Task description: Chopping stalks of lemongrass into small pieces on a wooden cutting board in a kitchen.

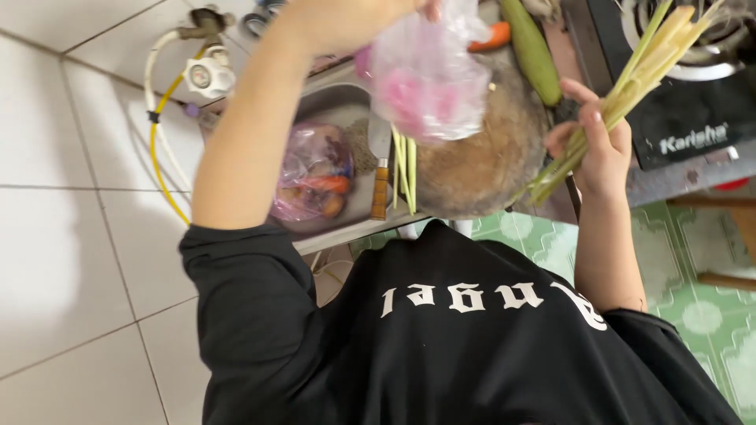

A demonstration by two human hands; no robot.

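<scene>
Above a round wooden chopping board (480, 169), the right hand (597, 149) is closed around a bundle of lemongrass stalks (630, 86). The left hand (425, 8), mostly out of frame, grips a pink plastic bag (429, 79). A knife (380, 169) lies beside the steel sink (331, 102); white tiled wall behind.

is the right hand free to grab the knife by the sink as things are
Probably not: the right hand is closed around a bundle of green stalks, and the knife lies on the far side of the round board.

Pink-tinted clear bag (429, 75), pale green stalks (630, 79); black shirt (441, 354) (white lettering), green patterned floor (709, 315)
</scene>
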